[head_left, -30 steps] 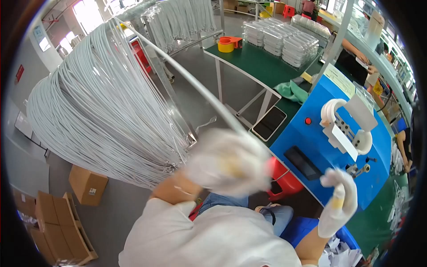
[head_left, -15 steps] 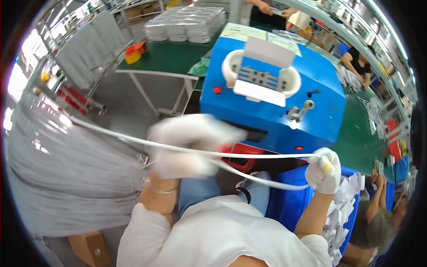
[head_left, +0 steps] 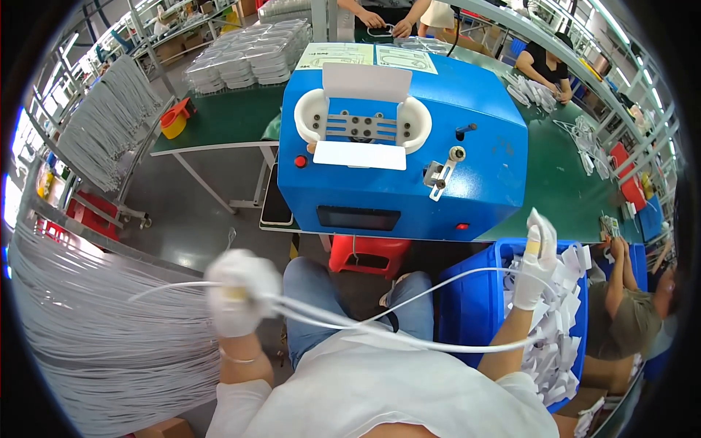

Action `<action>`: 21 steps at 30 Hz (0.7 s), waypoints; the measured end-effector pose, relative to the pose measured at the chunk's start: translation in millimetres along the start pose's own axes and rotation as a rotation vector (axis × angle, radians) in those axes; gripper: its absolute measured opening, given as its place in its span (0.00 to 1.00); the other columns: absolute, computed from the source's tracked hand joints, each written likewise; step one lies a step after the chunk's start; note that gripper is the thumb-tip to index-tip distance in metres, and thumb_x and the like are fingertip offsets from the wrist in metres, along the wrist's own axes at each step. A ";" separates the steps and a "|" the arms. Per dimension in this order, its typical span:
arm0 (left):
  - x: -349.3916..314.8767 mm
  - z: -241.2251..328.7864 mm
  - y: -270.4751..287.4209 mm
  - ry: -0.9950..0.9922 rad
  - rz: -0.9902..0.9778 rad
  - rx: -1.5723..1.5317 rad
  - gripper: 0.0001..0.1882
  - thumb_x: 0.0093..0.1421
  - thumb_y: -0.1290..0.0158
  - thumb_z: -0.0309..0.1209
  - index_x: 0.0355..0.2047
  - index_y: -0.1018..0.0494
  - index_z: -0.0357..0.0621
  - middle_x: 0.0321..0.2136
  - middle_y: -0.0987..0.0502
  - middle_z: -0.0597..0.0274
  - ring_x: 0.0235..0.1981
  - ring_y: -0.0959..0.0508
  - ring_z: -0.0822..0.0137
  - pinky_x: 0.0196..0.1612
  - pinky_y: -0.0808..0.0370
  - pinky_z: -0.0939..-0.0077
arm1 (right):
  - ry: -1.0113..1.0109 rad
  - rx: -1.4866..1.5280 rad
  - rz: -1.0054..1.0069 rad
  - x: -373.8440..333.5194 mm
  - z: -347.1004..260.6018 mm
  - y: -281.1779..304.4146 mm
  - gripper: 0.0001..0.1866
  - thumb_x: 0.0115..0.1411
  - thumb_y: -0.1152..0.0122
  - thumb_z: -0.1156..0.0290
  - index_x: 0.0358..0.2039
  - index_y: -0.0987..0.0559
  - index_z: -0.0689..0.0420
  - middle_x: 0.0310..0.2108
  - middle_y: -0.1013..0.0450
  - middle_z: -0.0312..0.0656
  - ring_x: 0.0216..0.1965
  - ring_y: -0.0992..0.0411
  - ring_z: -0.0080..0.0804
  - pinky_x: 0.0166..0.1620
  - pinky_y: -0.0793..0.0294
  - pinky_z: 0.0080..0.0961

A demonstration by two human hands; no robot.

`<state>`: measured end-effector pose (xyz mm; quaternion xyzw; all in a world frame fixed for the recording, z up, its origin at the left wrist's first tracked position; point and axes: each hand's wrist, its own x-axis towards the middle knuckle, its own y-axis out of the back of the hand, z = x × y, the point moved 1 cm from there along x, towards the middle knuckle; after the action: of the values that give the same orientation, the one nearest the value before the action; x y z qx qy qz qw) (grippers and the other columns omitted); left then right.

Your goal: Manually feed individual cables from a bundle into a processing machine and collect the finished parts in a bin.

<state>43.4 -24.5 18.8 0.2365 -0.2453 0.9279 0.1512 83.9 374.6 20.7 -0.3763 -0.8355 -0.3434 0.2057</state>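
A white cable (head_left: 431,344) runs in a long loop across my lap. My left hand (head_left: 243,292), in a white glove and slightly blurred, is closed on the cable in front of the hanging cables on the left; one end sticks out past it. My right hand (head_left: 535,259), also gloved and with yellow on a finger, is raised over the blue bin, its fingers stretched upward. The loop's right end bends around by my right wrist and forearm; whether it touches them I cannot tell. Ahead stands a blue machine (head_left: 475,139) with a white round-ended winding holder (head_left: 414,125).
A blue bin (head_left: 467,314) of white paper strips stands at my right. White cables (head_left: 102,328) hang in a mass at my left. A red stool (head_left: 370,253) sits under the table. Clear plastic trays (head_left: 248,55) are stacked at the far left. Other people work beyond and to the right.
My left hand has moved left and down with the cable. The right hand's fingers have gone from closed on the cable to stretched out. The cable has slackened, and the view has shifted.
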 end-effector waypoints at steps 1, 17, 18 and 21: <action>10.1 -5.2 -25.4 0.157 -0.050 -0.004 0.18 0.63 0.51 0.41 0.21 0.35 0.42 0.13 0.30 0.61 0.11 0.32 0.73 0.12 0.38 0.85 | 0.115 0.082 -0.074 1.4 -38.5 -8.7 0.21 0.67 0.57 0.61 0.43 0.24 0.68 0.44 0.28 0.47 0.47 0.30 0.33 0.51 0.33 0.26; 72.6 -48.8 -84.5 0.781 -0.106 0.074 0.11 0.59 0.44 0.33 0.29 0.26 0.37 0.22 0.23 0.60 0.19 0.25 0.75 0.24 0.27 0.84 | -0.725 0.648 -1.356 -5.7 -87.6 -28.8 0.12 0.60 0.44 0.70 0.39 0.25 0.68 0.25 0.25 0.46 0.17 0.27 0.28 0.24 0.26 0.19; 72.1 -46.2 -78.8 0.723 -0.109 0.077 0.11 0.59 0.44 0.34 0.28 0.26 0.37 0.22 0.23 0.59 0.18 0.25 0.75 0.23 0.27 0.84 | -0.729 0.712 -1.258 -7.8 -76.1 -27.0 0.10 0.60 0.44 0.72 0.36 0.25 0.67 0.24 0.25 0.49 0.18 0.26 0.32 0.23 0.25 0.22; 76.7 -41.0 -70.6 0.720 0.028 0.030 0.11 0.58 0.43 0.34 0.25 0.26 0.39 0.21 0.24 0.60 0.17 0.26 0.76 0.22 0.28 0.84 | -0.597 0.758 -1.121 -16.6 -69.0 -32.8 0.16 0.60 0.43 0.63 0.37 0.28 0.66 0.28 0.25 0.47 0.26 0.24 0.34 0.32 0.23 0.27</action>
<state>-8.2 68.6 53.7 -0.1068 -0.1661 0.9572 0.2119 75.0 300.5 43.9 0.1265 -0.9840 0.0323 -0.1209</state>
